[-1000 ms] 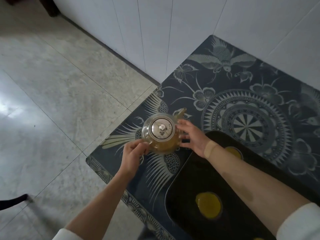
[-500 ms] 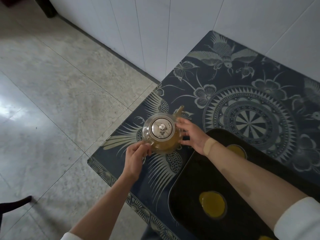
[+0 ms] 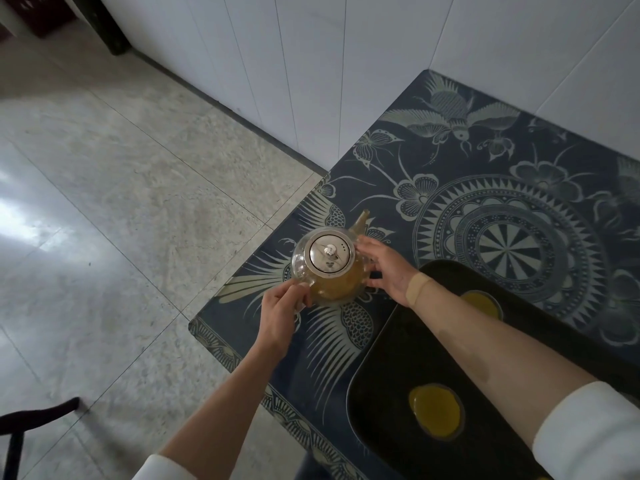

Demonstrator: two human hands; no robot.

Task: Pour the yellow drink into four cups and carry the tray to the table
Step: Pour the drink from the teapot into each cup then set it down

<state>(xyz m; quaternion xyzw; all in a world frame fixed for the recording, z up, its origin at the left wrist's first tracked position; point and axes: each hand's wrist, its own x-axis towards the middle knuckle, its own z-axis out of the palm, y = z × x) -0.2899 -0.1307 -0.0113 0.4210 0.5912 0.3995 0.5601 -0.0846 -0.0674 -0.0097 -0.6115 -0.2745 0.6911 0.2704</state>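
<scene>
A glass teapot (image 3: 329, 268) with a metal lid and yellow drink inside stands on the patterned dark counter (image 3: 450, 188), near its left corner. My left hand (image 3: 280, 310) grips the teapot's handle at its near side. My right hand (image 3: 388, 268) rests its fingers against the teapot's right side. A black tray (image 3: 388, 375) lies to the right. One cup of yellow drink (image 3: 435, 410) shows on its near part, and another cup (image 3: 483, 303) is partly hidden behind my right forearm.
The counter's edge runs diagonally just left of the teapot, with tiled floor (image 3: 121, 220) below. A white panelled wall (image 3: 346, 64) backs the counter. A dark chair part (image 3: 31, 420) shows at the lower left.
The teapot and both hands have stayed almost in place; only the view has shifted slightly.
</scene>
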